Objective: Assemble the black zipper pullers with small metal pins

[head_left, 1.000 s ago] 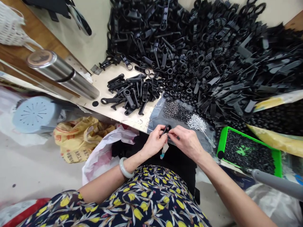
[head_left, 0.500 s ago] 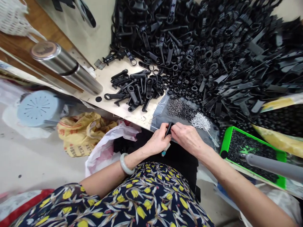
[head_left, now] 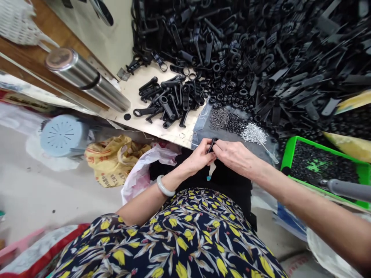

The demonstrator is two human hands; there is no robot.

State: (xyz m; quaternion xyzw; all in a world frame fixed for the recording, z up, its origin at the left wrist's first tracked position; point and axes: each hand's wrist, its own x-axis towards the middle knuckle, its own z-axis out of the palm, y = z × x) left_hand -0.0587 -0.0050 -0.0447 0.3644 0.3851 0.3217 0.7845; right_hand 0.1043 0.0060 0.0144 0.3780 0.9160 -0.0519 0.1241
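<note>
Slightly more of the pale strip (head_left: 211, 170) with its blue tip shows below the fingers than a moment ago, while both hands stay together by the front edge of the table (head_left: 174, 133). From where I stand, the black part (head_left: 212, 145) sits right between them, held up at the fingertips and partly covered. The left hand (head_left: 199, 156) grips it from its side, thumb and fingers closed around it. The right hand (head_left: 236, 156) has its fingertips drawn together against the other side; whether they pinch the part itself or some small piece, I cannot tell.

Just beyond the hands, a grey sheet (head_left: 203, 135) carries brown bits (head_left: 219, 117), small black pieces (head_left: 236, 125) and a bunch of silver pins (head_left: 254, 133). Off to the left, black levers (head_left: 171, 101) lie loosely piled on bare tabletop, with a steel flask (head_left: 110, 92) standing farther left. Behind them spreads a big heap of black parts (head_left: 261, 58). To the right is a green tray (head_left: 285, 154) of dark bits, with a grey-handled tool (head_left: 349, 189) across its near side.
</note>
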